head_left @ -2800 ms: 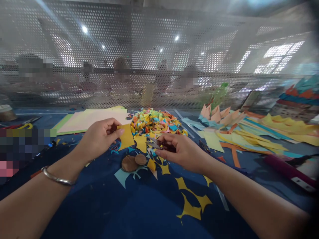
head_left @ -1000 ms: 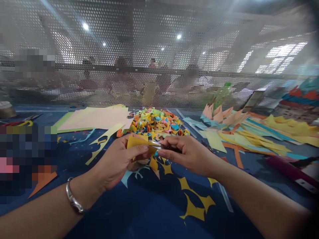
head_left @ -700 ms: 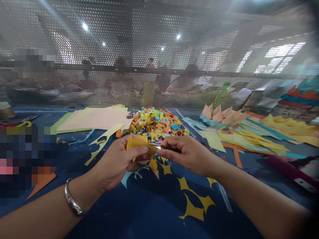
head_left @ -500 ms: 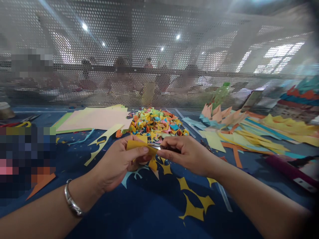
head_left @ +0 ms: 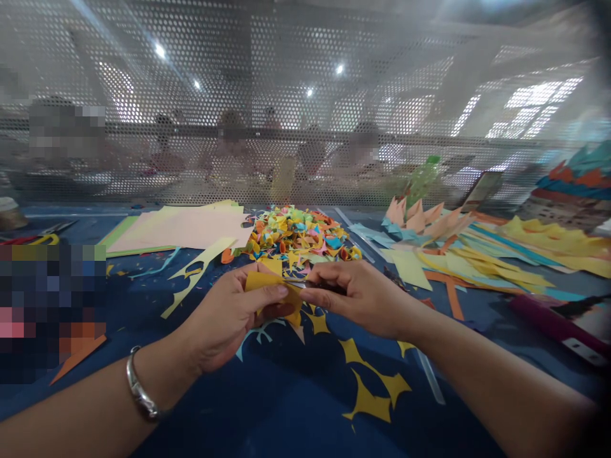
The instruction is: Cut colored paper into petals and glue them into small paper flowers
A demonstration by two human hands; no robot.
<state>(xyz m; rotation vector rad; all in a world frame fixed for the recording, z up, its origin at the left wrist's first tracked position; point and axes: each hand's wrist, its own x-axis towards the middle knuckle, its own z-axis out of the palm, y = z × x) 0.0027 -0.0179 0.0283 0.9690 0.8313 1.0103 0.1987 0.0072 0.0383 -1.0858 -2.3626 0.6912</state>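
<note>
My left hand (head_left: 238, 312), with a silver bracelet on its wrist, pinches a piece of yellow paper (head_left: 260, 280) between thumb and fingers. In my right hand (head_left: 348, 292) is a pair of scissors (head_left: 296, 282); the blades meet the right edge of the paper, and the handles are mostly hidden by my fingers. Yellow paper offcuts (head_left: 370, 401) with curved edges lie on the dark blue table (head_left: 267, 413), below and right of my hands. Just beyond them rises a heap of small coloured paper pieces (head_left: 296, 235).
Paper sheets (head_left: 191, 228) are stacked at the left, near another pair of scissors (head_left: 48, 235). Pointed folded papers (head_left: 424, 219) and coloured strips (head_left: 501, 267) cover the right side. A perforated metal screen (head_left: 296, 114) stands behind, with people visible through it.
The scissor blades look closer together on the yellow paper. My left hand has shifted very slightly to the right; the things on the table stay in place.
</note>
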